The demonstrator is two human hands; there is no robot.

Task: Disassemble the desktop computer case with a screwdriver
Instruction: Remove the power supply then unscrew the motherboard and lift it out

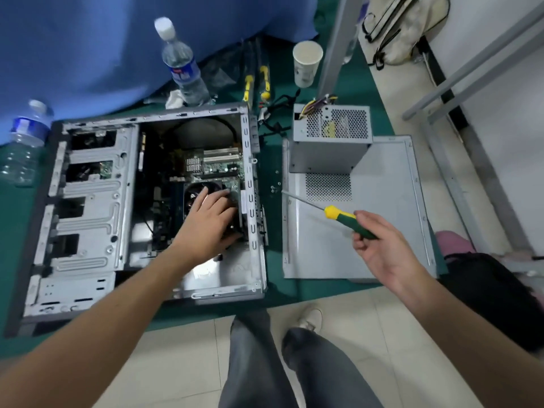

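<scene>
Here the computer case lay on its side on the green counter, side opening up, motherboard and drive bays exposed. The left hand reached inside, fingers spread and laid over the black CPU fan near the case's rear wall; fingers looked mostly straight, so resting on it rather than gripping, though the fingertips were partly hidden. The right hand was held up over the removed side panel, fingers curled round the green handle of the screwdriver, yellow collar ahead of the fingers, metal shaft pointing left toward the case, tip in the air between panel and case, touching nothing.

The side panel lay flat on the counter right of the case, apart from it. The power supply unit sat on the panel's far end, coloured wires coming out of its top. A few small screws lay on the green surface between case and panel.

Behind the case: a capped water bottle upright, a second bottle at the far left corner, a paper cup, and two yellow-handled tools side by side. Blue cloth hung behind. The person's legs in grey trousers stood on the tiled floor.
</scene>
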